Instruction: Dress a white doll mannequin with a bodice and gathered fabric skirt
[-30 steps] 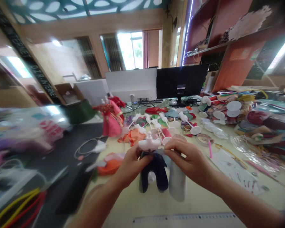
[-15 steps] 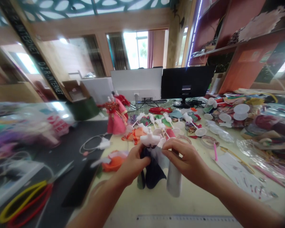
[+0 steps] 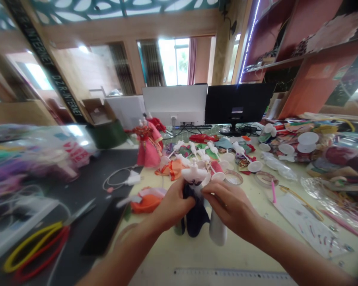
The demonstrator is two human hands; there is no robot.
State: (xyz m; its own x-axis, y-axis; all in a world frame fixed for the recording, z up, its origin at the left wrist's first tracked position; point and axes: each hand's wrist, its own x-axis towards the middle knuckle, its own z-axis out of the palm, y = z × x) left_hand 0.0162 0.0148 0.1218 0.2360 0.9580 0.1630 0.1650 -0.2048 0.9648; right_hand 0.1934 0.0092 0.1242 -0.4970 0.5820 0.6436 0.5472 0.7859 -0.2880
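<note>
A small white mannequin torso stands upright between my hands, with a dark navy cloth hanging below it. My left hand is closed round the torso's waist and the top of the cloth. At the torso's right side, the fingers of my right hand are pinched together at the cloth's upper edge; what lies between the fingertips is too small to make out. A white rounded piece hangs or stands below my right hand, beside the navy cloth.
Behind lie several white mannequin torsos, with a doll in a pink dress. Orange cloth, scissors and a black slab are on the left. A ruler lies in front; a paper sheet and pink pen are right.
My right hand's fingertips have closed in nearer to the torso and drawn together. The view has shifted slightly, so the scene sits a little further right. My left hand keeps its hold.
</note>
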